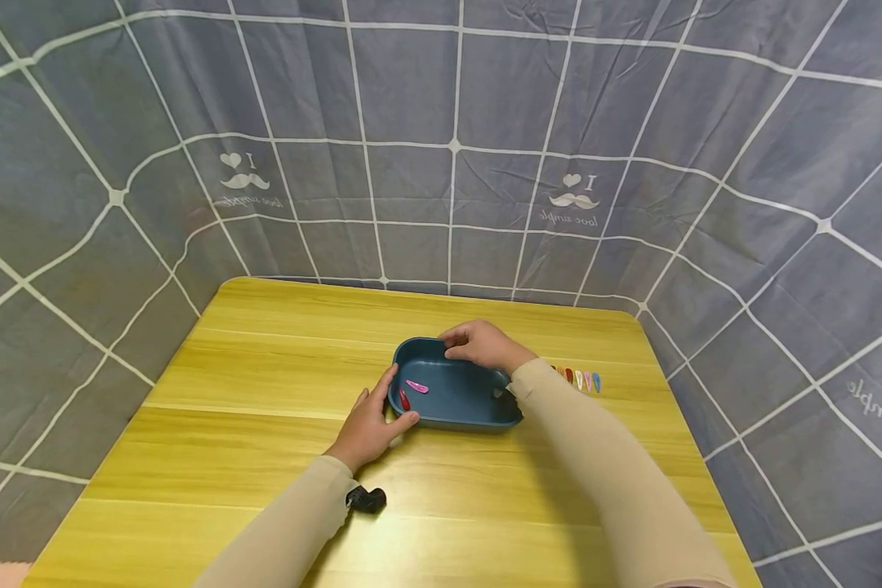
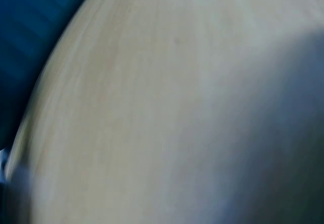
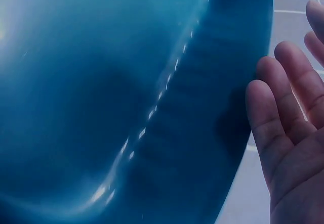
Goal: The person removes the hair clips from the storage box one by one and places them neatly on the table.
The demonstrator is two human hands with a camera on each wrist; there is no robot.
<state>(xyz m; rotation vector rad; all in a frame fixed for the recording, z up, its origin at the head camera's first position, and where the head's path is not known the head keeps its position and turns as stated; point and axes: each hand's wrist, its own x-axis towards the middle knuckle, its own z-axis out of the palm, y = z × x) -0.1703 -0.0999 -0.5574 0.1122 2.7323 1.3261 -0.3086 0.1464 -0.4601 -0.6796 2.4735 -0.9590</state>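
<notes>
A dark blue tray stands on the table, with a pink hair clip and a red hair clip lying inside its left end. My left hand rests at the tray's near left corner, fingers along the left side and thumb at the front edge. At the far rim is my right hand, its fingers relaxed. The right wrist view shows the right hand beside the tray wall, holding nothing visible. In the left wrist view, only the tray's outside shows, blurred.
Right of the tray, several coloured hair clips lie in a row on the wooden table, partly hidden by the right sleeve. A black wrist device sits by the left cuff. Grey checked curtains surround the table's back and sides.
</notes>
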